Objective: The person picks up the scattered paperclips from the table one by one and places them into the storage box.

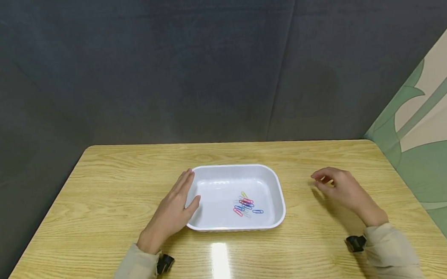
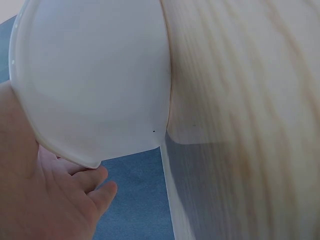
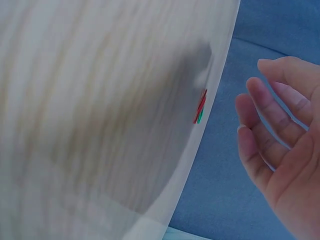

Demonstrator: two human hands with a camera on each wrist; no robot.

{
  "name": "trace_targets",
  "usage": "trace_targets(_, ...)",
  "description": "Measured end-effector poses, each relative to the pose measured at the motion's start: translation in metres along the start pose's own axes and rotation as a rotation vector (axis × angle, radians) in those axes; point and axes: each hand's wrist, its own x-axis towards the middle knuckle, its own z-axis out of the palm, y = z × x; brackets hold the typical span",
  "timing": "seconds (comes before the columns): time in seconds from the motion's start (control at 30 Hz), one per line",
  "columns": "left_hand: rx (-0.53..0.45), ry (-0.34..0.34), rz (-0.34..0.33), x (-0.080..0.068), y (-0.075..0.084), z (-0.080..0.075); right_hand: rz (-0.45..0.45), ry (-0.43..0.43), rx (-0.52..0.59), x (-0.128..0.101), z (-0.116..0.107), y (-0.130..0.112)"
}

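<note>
A white rectangular tray [image 1: 221, 229] stands on the wooden table, with several coloured paper clips [image 1: 246, 204] loosely heaped towards its right side. One blue paper clip [image 1: 258, 211] lies a little apart from the heap. My left hand [image 1: 170, 213] rests along the tray's left rim, its thumb stretched over the inside; in the left wrist view its fingers [image 2: 102, 195] touch the tray's outer side. To the right of the tray, my right hand [image 1: 343, 189] hovers with loosely bent fingers and nothing between them. Thin red and green pieces [image 3: 200, 106], apparently paper clips, lie on the table near it.
The wooden table [image 1: 96, 198] ends at a dark grey cloth screen [image 1: 188, 73] behind and to the left. A green and beige patterned cloth [image 1: 436, 169] borders its right side. Black straps [image 1: 356, 243] sit at both wrists.
</note>
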Motion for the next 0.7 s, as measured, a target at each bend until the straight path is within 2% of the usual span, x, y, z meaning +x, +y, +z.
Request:
trace_targets(0.43,-0.009,0.001,0.002,0.000,0.000,0.000,0.088,-0.103,0.030,-0.002,-0.008,0.016)
trace_targets(0.7,-0.009,0.003,0.001,0.000,0.000,0.000,0.119,-0.134,0.025,-0.001,-0.011,0.019)
